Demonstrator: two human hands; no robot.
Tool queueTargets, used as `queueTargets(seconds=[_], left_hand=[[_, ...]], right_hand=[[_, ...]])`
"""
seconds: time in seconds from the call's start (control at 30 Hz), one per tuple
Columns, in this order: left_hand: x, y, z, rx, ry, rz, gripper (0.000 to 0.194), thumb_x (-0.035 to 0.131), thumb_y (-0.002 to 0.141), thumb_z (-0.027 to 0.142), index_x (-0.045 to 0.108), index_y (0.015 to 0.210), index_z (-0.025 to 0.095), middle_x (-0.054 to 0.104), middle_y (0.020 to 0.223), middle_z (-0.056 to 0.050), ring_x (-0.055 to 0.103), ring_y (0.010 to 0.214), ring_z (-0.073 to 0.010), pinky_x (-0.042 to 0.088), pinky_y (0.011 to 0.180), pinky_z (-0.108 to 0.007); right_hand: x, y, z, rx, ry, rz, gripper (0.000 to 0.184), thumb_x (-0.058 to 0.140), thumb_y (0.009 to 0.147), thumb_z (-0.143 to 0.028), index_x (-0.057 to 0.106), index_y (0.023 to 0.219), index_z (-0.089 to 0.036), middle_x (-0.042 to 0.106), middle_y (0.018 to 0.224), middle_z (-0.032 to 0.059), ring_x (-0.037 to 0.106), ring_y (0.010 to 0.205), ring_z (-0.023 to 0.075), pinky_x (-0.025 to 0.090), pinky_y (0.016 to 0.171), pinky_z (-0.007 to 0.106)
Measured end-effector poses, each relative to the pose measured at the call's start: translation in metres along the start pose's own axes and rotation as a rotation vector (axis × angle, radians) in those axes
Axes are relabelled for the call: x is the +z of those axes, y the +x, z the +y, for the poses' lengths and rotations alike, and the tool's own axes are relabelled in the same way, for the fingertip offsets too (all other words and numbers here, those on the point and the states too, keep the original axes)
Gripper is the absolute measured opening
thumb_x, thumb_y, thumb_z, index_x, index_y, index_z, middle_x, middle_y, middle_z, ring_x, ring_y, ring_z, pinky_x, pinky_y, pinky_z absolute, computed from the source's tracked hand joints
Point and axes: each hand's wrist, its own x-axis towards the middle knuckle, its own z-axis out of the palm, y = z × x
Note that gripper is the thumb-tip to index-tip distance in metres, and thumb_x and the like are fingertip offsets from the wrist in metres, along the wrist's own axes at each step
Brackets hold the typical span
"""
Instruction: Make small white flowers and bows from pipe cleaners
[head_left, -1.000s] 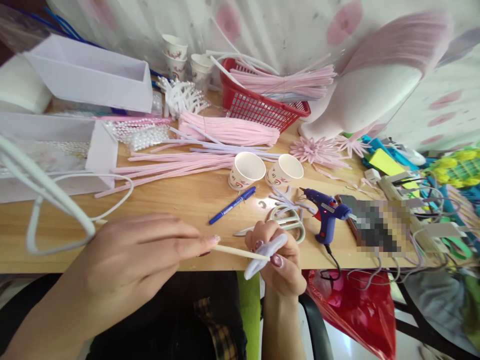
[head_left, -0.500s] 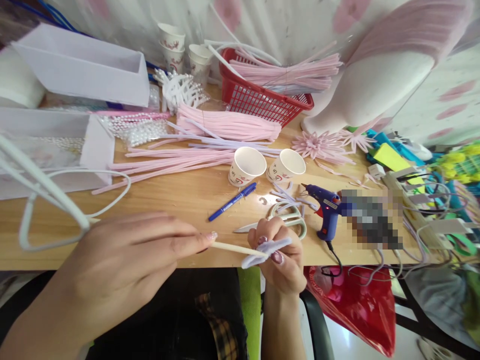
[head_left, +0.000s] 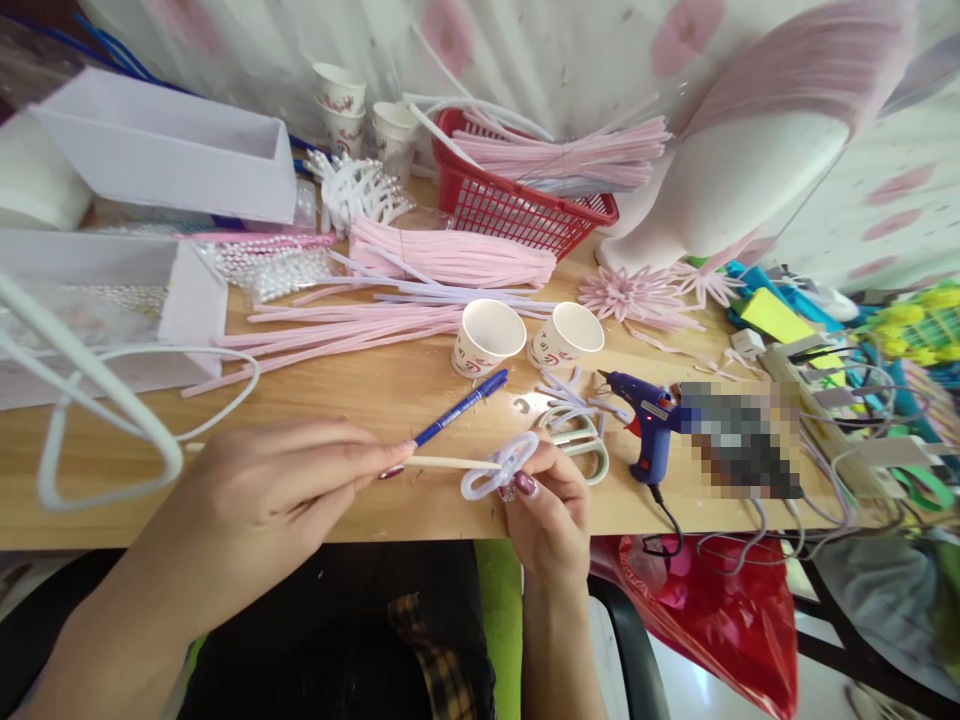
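My left hand [head_left: 292, 490] pinches a thin wooden stick [head_left: 454, 462] that points to the right over the table's near edge. At the stick's far tip my right hand [head_left: 551, 510] pinches a looped pale lilac pipe cleaner [head_left: 501, 470]. Both hands have their fingers closed. A blue pen [head_left: 463, 407] lies just behind the stick, and pale green scissors [head_left: 581, 440] lie behind my right hand.
A blue glue gun [head_left: 649, 425] stands right of the scissors. Two paper cups [head_left: 487, 338] sit mid-table among loose pink pipe cleaners [head_left: 337, 325]. A red basket [head_left: 525, 205] holds more. White boxes [head_left: 161, 150] and pearl strings are at left; cables and a power strip [head_left: 832, 420] at right.
Both hands have risen slightly over the table. The lilac pipe cleaner, earlier a folded strip in my right hand, now forms loops at the stick's tip.
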Motion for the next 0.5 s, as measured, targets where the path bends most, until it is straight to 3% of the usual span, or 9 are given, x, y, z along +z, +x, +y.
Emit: queueTargets(seconds=[0.3,0.5], left_hand=[[0.002,-0.002,-0.006,0.018,-0.028,-0.005,0.041,0.063,0.091,0.012,0.078,0.116,0.041,0.083,0.094,0.008,0.079,0.075,-0.0152,0.061,0.065,-0.019],[0.007,-0.028,-0.023,-0.001,0.134,0.04,0.033,0.061,0.095,0.022,0.075,0.117,0.041,0.082,0.103,0.011,0.079,0.084,-0.0131,0.062,0.085,-0.02]], right_hand=[[0.001,0.0,0.001,0.011,0.031,-0.012,0.01,0.079,0.085,-0.03,0.076,0.078,-0.023,0.057,0.074,0.0002,0.054,0.064,0.0149,0.047,0.06,0.027],[-0.001,-0.004,0.001,0.037,0.052,-0.044,0.009,0.077,0.09,-0.028,0.077,0.082,-0.024,0.06,0.079,0.0012,0.06,0.075,0.0167,0.05,0.073,0.03]])
